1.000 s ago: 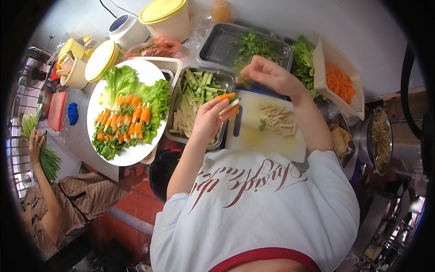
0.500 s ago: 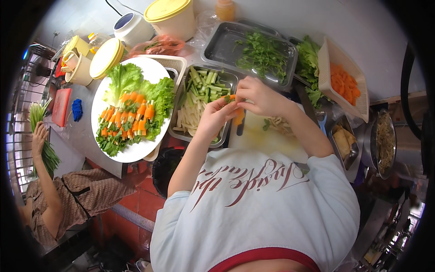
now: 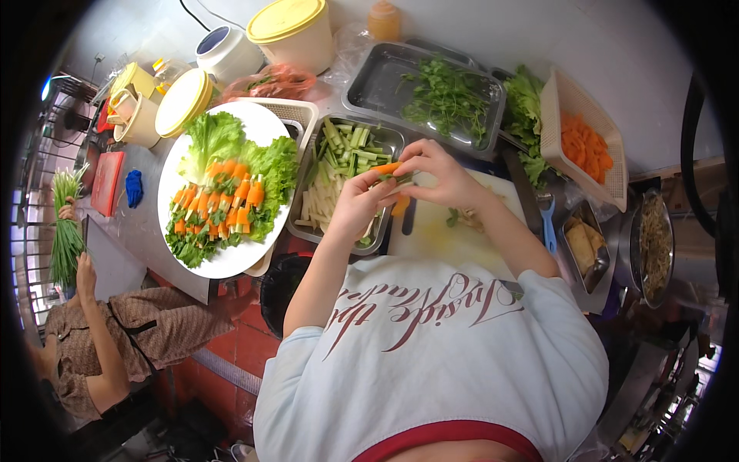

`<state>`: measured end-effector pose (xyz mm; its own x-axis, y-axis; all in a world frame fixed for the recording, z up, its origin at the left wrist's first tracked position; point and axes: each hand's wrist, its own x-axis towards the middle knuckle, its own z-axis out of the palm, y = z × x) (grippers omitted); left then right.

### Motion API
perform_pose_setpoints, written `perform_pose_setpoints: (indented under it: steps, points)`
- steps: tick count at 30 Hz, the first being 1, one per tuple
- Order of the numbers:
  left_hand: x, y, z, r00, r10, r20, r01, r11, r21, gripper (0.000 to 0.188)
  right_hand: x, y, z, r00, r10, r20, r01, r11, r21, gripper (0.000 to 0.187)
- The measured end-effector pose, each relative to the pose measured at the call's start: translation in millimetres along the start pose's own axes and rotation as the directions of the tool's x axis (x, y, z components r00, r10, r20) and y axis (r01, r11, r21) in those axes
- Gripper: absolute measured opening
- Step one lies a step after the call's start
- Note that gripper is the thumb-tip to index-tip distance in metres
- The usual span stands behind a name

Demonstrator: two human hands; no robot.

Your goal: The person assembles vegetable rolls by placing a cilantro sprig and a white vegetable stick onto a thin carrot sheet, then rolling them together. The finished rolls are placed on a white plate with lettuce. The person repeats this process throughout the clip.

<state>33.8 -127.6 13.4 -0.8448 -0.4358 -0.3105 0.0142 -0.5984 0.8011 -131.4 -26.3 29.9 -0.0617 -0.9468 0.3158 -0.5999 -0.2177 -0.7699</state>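
Note:
Over the edge of a metal tray [image 3: 379, 248], my left hand [image 3: 359, 202] pinches an orange carrot strip [image 3: 387, 167] with bits of green herb and pale sticks at it. My right hand [image 3: 437, 175] meets it from the other side, thumb and fingers bent round the far end of the strip. A second orange piece [image 3: 400, 205] hangs just below my fingers. The tray holds cut cucumber sticks [image 3: 352, 145] and pale white sticks [image 3: 323, 192]. Under my right forearm lies a white cutting board [image 3: 431, 235] with herb sprigs and pale strips; a dark knife-like handle [image 3: 409, 217] shows beside my hands.
Carrot-wrapped rolls [image 3: 223, 202] and lettuce lie on a white oval plate [image 3: 223, 267]. Behind stands a tray [image 3: 377, 81] of herbs. Rightward are a basket [image 3: 610, 138] of carrot strips, a blue peeler [image 3: 548, 227] and a bowl [image 3: 654, 246]. A co-worker [image 3: 92, 308] holds green stalks at left.
My right hand has shifted slightly and its fingers have spread a little, showing more of the carrot strip. The co-worker's second hand has come into view at the green stalks.

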Motion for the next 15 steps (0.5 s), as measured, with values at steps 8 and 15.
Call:
perform_pose_setpoints:
  steps: [8,15]
  points:
    - [3,0,-8,1.0,0.012,-0.002,-0.012,1.0,-0.007,0.03,0,13,12,0.993,-0.055,-0.102,0.05,0.997,-0.055,0.021]
    - [6,-4,-12,0.998,0.061,0.026,-0.063,0.994,0.092,0.031,0,27,15,0.924,0.358,-0.137,-0.264,0.853,0.45,0.025]
